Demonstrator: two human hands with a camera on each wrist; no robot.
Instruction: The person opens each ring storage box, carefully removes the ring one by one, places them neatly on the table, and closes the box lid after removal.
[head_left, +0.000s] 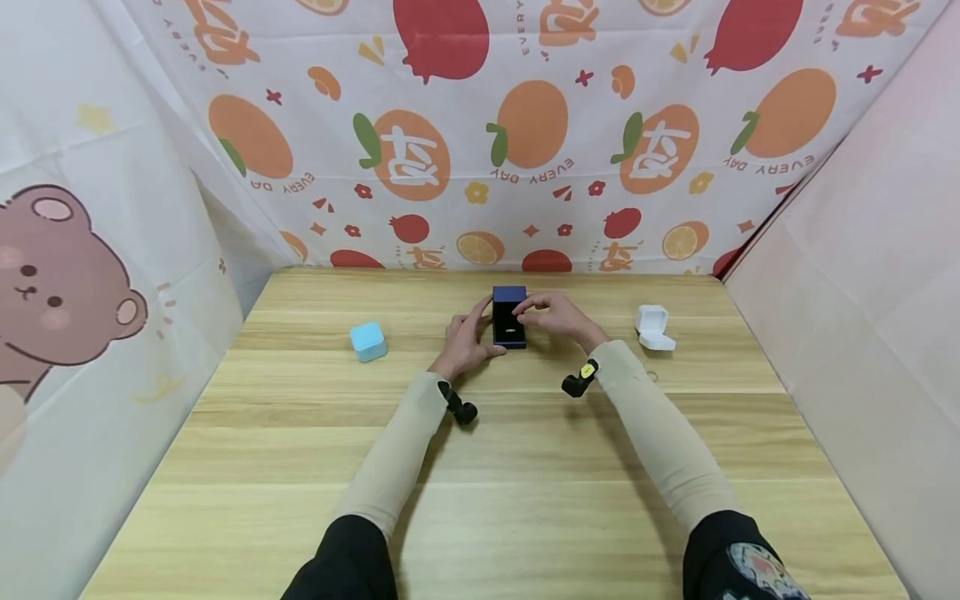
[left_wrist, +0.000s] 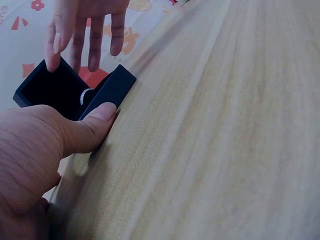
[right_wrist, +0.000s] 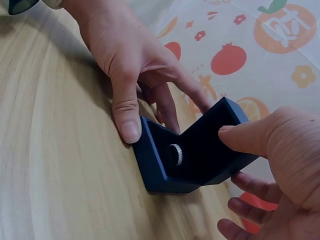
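An open dark blue ring box [head_left: 509,294] stands near the table's back edge, between the two hands. Inside its black lining sits a silvery ring [right_wrist: 176,155] set with small stones. My left hand [head_left: 463,343] holds the box from the left, the thumb [left_wrist: 102,114] against the front of the base and the fingers reaching along its side. From the other side, my right hand [head_left: 557,317] pinches the raised lid [right_wrist: 220,135]; its thumb lies on the inner face, while the index finger is partly hidden behind the lid.
A light blue small box [head_left: 368,342] with rounded corners sits to the left. Over on the right stands an open white ring box [head_left: 655,328]. A small ring-like thing [head_left: 652,376] lies beside the right sleeve. Printed cloth [head_left: 465,208] hangs behind the wooden table [head_left: 525,500].
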